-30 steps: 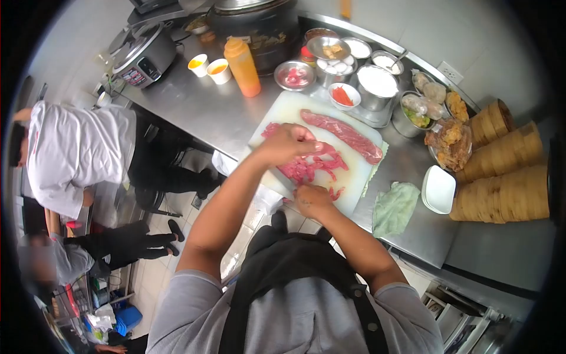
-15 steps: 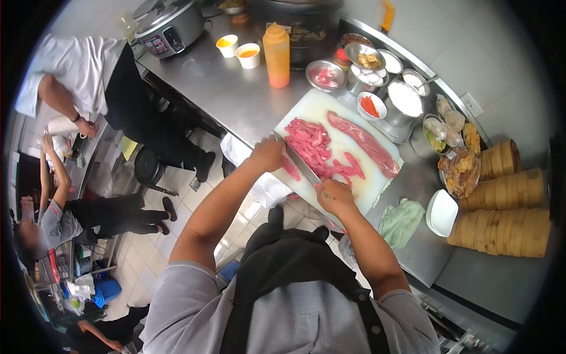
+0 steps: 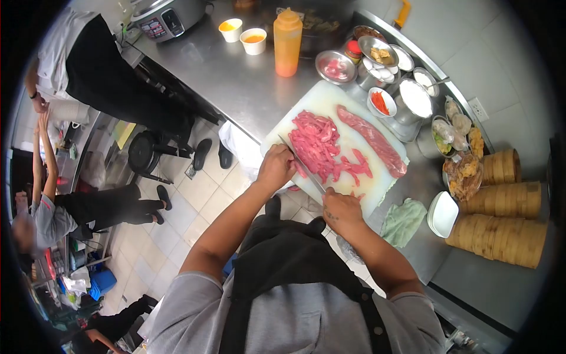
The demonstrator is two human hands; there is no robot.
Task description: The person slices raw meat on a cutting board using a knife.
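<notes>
My right hand (image 3: 342, 207) is wrapped round the handle of a kitchen knife (image 3: 311, 176), whose blade points away to the left over a white cutting board (image 3: 306, 100). My left hand (image 3: 277, 164) has its fingers curled against the near-left edge of the board, close to the blade. A little raw meat shows between those fingers and the knife; most of it is hidden. Beyond the blade lies a pile of sliced raw meat (image 3: 315, 141), with loose strips to its right. A long uncut piece of raw meat (image 3: 374, 141) rests along the board's far right side.
Behind the board stand an orange squeeze bottle (image 3: 288, 44), a metal dish (image 3: 336, 66) and a bowl of red strips (image 3: 380, 103). To the right are a green cloth (image 3: 404, 223), white dishes (image 3: 442, 213) and bamboo steamers (image 3: 501, 236). Co-workers (image 3: 100, 76) stand at left.
The meat slice visible by my left hand is now mostly covered by its fingers. Both hands and the knife sit slightly lower in view. The co-worker at upper left has shifted.
</notes>
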